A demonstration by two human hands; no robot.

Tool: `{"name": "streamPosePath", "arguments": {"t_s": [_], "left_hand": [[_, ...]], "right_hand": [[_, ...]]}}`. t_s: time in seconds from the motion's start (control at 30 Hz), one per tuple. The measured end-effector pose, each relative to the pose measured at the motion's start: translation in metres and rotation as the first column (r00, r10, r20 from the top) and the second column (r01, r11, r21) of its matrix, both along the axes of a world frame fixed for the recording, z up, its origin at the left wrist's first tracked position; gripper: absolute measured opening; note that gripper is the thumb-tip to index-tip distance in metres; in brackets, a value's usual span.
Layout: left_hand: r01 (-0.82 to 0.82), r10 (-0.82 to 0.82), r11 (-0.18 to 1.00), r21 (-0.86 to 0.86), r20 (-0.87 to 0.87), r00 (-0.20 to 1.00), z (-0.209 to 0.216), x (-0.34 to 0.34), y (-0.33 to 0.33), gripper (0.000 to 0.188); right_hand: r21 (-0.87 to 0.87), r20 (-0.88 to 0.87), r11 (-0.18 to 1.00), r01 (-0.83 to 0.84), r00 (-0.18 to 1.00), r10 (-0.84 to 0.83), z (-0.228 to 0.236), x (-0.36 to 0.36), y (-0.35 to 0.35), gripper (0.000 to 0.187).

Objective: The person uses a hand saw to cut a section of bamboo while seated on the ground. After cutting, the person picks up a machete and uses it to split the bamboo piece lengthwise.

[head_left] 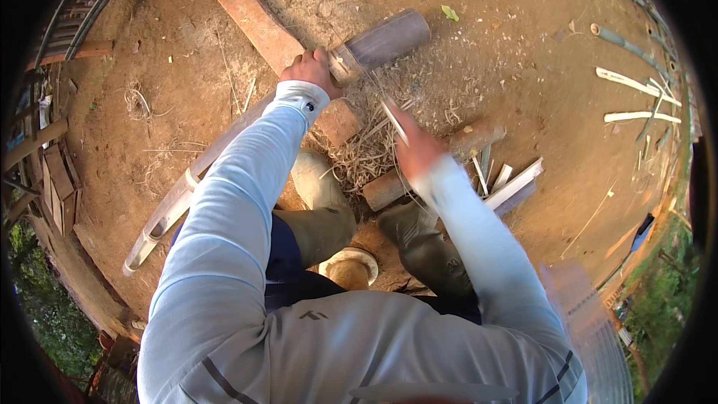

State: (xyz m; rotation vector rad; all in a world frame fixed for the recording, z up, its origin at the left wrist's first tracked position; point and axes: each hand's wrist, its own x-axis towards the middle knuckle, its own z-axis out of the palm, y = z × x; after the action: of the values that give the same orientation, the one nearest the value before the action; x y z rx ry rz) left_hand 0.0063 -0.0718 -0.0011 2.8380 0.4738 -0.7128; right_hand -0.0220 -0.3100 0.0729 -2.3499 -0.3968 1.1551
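Observation:
A long bamboo pole (pixel 387 39) runs from the lower left to the upper middle. Its far end is dark and round, with a paler scraped band beside my left hand, and the near left part is split open like a trough. My left hand (pixel 310 72) is closed around the pole just left of that band. In my right hand (pixel 421 151), closed and slightly blurred, is a knife (pixel 395 121) whose thin, pale blade points toward the pole. The blade's tip is too blurred to tell whether it touches. Beneath lies a heap of curled shavings (pixel 366 153).
A reddish wooden plank (pixel 250 11) lies under the pole. Between my boots (pixel 321 187) and the shavings rests a short log (pixel 385 188). Split pale strips (pixel 516 183) lie right of my right boot. More bamboo lengths (pixel 628 46) lie at the far right; wooden boards (pixel 60 172) stand left.

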Motion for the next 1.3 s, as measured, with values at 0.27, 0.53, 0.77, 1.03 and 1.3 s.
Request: {"name": "streamPosePath", "arguments": {"t_s": [0.27,0.53,0.77,1.03,1.3], "left_hand": [[-0.038,0.040,0.999,-0.026,0.080,0.996,-0.015,0.000,-0.009,0.078],[-0.020,0.020,1.000,-0.006,0.118,0.993,-0.013,0.001,-0.008,0.076],[-0.040,0.040,0.999,0.001,0.089,0.995,-0.011,-0.002,-0.007,0.068],[-0.043,0.039,0.999,0.015,0.217,0.975,-0.026,-0.013,-0.016,0.069],[-0.033,0.025,0.999,0.025,0.262,0.965,-0.030,-0.013,-0.015,0.066]], "right_hand": [[0.016,0.106,1.000,0.004,0.994,-0.006,-0.030,0.039,0.040,0.057],[0.137,0.183,0.990,-0.018,0.983,-0.008,-0.039,-0.011,-0.035,0.058],[-0.010,0.049,1.000,-0.024,0.999,0.024,-0.015,-0.008,-0.022,0.056],[0.001,0.054,1.000,0.026,0.998,-0.026,-0.021,0.033,0.031,0.059],[0.130,0.181,0.991,0.021,0.982,-0.045,-0.046,-0.012,-0.034,0.059]]}}
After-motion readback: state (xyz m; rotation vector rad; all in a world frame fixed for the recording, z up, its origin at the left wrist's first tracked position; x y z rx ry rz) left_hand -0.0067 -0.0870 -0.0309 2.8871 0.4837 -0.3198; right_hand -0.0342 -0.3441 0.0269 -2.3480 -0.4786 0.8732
